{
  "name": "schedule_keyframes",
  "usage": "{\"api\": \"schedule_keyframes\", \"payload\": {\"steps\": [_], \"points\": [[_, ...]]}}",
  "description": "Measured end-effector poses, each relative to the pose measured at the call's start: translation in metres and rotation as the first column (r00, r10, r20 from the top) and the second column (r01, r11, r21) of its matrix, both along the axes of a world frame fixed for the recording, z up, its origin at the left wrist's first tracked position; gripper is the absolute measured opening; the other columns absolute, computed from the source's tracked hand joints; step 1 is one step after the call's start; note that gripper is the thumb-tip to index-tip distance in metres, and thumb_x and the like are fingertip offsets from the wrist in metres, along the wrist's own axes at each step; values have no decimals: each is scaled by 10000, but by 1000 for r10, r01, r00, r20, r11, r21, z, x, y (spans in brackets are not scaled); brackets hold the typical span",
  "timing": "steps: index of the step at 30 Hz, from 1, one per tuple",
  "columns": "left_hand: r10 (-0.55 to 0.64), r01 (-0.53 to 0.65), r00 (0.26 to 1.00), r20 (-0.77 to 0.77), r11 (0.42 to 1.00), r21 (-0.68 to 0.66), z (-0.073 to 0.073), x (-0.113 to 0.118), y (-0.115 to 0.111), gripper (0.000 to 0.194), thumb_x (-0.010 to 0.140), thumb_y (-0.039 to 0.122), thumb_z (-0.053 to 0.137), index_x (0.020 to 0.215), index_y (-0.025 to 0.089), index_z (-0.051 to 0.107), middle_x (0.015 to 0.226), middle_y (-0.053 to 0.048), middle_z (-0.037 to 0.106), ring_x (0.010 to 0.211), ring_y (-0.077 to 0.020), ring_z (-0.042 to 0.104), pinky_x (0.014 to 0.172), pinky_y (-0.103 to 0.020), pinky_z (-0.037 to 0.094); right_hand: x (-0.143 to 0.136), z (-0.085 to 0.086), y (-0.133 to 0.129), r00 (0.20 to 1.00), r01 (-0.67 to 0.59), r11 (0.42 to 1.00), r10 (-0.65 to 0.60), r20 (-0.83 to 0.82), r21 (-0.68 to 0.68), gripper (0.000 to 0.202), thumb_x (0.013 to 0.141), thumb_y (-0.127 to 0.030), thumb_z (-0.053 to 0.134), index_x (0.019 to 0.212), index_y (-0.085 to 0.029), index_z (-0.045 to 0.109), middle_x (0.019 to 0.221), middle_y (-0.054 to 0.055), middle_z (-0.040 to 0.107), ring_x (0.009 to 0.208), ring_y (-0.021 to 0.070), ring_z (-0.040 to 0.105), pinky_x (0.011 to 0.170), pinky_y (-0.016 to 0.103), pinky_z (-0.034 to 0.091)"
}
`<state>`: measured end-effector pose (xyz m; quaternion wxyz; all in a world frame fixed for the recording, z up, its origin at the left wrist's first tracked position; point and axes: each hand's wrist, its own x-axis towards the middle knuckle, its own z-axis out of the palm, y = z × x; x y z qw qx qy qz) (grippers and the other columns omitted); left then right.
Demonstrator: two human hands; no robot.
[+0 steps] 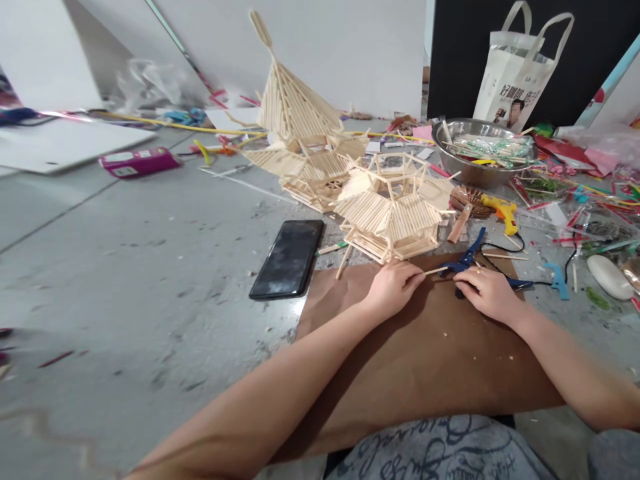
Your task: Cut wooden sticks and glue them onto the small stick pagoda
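My left hand (393, 288) is closed around a thin wooden stick (434, 271), whose free end reaches to the jaws of a blue hand cutter (469, 253). On that cutter rests my right hand (487, 293), its fingers curled over the tool and hiding part of it. Just beyond my left hand stands a small wooden-stick model (393, 213) with sloping eight-sided eaves and an open top. Behind it is a second stick model (300, 120) with a tall pointed roof.
Brown paper (430, 373) lies under my hands, with a black phone (287, 259) at its left. A yellow glue gun (503, 212), a metal bowl (483, 175) of sticks, a white bag (515, 83) and scraps crowd the right side. A purple packet (140, 162) sits far left.
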<state>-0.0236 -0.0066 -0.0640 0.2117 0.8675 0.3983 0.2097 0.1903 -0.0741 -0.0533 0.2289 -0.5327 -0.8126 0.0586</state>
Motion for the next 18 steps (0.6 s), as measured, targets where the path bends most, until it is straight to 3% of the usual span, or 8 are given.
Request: {"api": "schedule_keyframes", "payload": {"steps": [6, 15, 17, 18], "points": [[-26, 24, 999, -33, 998, -62, -1, 0, -4, 294, 865, 309, 415, 890, 154, 663, 830, -79, 692, 757, -173, 603, 693, -264, 435, 20, 22, 8, 986, 127, 992, -124, -111, 26, 228, 864, -314, 423, 888, -210, 624, 845, 58, 673, 727, 163, 611, 670, 289, 460], [-22, 19, 999, -26, 992, -127, 0, 0, -5, 306, 873, 324, 372, 910, 159, 626, 855, -73, 686, 754, -179, 626, 681, -264, 432, 27, 9, 4, 989, 145, 989, -145, -33, 7, 245, 864, -296, 408, 868, -215, 639, 838, 60, 683, 780, 188, 618, 713, 313, 459], [-3, 2, 1000, -12, 989, -145, 2, 0, -5, 292, 867, 314, 375, 918, 157, 616, 800, -59, 679, 699, -161, 614, 646, -249, 423, 37, 18, 7, 975, 220, 975, -219, -31, 33, 249, 855, -309, 420, 877, -212, 648, 873, 70, 687, 773, 194, 620, 710, 322, 462], [7, -7, 1000, -4, 987, -162, 3, 0, -6, 284, 864, 308, 377, 918, 156, 611, 751, -47, 670, 654, -147, 599, 621, -240, 416, 46, 25, 11, 948, 318, 947, -317, -26, 56, 250, 847, -324, 430, 883, -214, 652, 867, 71, 688, 752, 199, 621, 697, 327, 463]]}}
